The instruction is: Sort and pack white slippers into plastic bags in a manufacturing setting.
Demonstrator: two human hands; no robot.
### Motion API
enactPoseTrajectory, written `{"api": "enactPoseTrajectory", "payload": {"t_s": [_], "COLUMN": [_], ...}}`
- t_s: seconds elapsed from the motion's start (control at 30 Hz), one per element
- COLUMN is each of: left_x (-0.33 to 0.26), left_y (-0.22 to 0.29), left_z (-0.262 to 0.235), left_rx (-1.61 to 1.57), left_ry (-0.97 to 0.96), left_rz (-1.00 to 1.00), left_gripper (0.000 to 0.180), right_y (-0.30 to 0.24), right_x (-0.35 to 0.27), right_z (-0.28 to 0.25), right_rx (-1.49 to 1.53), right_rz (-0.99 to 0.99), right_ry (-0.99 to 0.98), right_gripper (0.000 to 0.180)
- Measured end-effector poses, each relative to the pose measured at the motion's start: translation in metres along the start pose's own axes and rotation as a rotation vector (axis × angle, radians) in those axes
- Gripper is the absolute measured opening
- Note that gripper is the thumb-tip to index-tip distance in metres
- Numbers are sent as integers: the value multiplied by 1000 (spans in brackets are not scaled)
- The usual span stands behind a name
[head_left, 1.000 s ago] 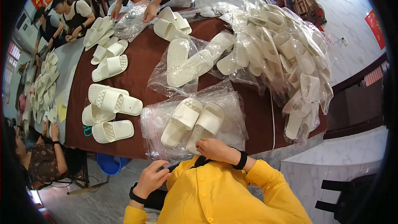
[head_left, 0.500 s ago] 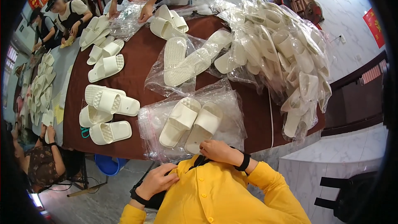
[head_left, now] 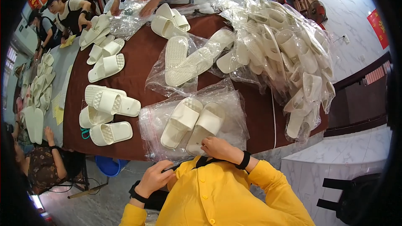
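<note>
Slippers (head_left: 184, 119), right grip (head_left: 222, 148) curled at heel (head_left: 194, 145), left grip (head_left: 155, 178) parted

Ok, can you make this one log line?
right hand: at slipper pair | left hand: near brown table | slipper pair: atop plastic bags

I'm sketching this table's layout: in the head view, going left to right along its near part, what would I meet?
Cluster of loose white slippers → side-by-side pair of slippers → thin white cord → bagged slippers at the right edge.
</note>
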State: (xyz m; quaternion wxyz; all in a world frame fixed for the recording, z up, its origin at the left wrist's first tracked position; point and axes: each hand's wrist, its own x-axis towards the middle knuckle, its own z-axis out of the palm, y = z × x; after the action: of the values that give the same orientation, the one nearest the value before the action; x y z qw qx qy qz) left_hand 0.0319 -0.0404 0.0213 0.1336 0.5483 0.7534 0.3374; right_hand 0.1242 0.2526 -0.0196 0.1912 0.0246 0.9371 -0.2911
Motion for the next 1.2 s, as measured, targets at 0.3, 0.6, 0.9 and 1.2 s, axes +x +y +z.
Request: {"api": "enactPoseTrajectory", "payload": {"t_s": [0.3, 0.6, 0.9, 1.2], "left_x": [29, 67, 95, 98], "left_y": [-45, -61, -58, -59], "left_z": [35, 71, 78, 84], "left_rx": [30, 59, 39, 26], "left_ry": [37, 96, 133, 149], "left_rz": [0, -94, -145, -112], "left_gripper": [16, 15, 16, 17], "right_y": [-9, 33, 83, 52], "right_x": [-4, -18, 14, 39], "right_z": [-8, -50, -58, -62], "right_rx": [-14, 332, 327, 119], "right_rz": [134, 115, 163, 210], "right_ry": [119, 463, 696, 609], "right_gripper": [42, 22, 22, 21]}}
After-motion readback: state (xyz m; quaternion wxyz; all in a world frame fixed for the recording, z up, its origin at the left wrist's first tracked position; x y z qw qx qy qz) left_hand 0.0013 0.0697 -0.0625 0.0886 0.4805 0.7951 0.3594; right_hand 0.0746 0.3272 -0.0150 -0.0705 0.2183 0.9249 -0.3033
